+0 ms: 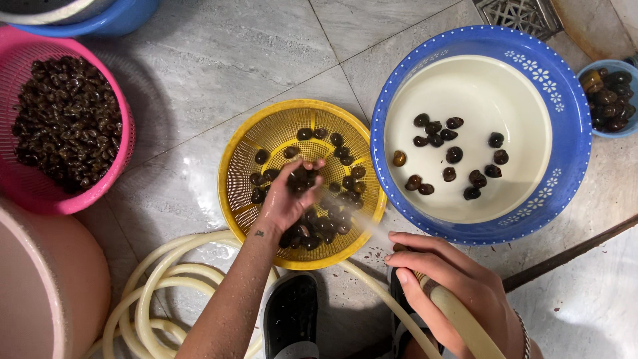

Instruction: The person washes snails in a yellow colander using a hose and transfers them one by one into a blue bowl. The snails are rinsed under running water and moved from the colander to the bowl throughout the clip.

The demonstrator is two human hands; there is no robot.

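Both hands busy: left hand grip clenched on snails inside yellow colander rim; right hand grasps hose.

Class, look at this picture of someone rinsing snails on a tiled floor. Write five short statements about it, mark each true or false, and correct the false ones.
1. The left hand holds snails over the yellow basket. True.
2. The right hand grips a hose. True.
3. The blue basin is empty. False: dark snails lie scattered inside it.
4. The pink basket holds only a few snails. False: it is heaped with them.
5. The hose is black. False: it is cream-coloured.
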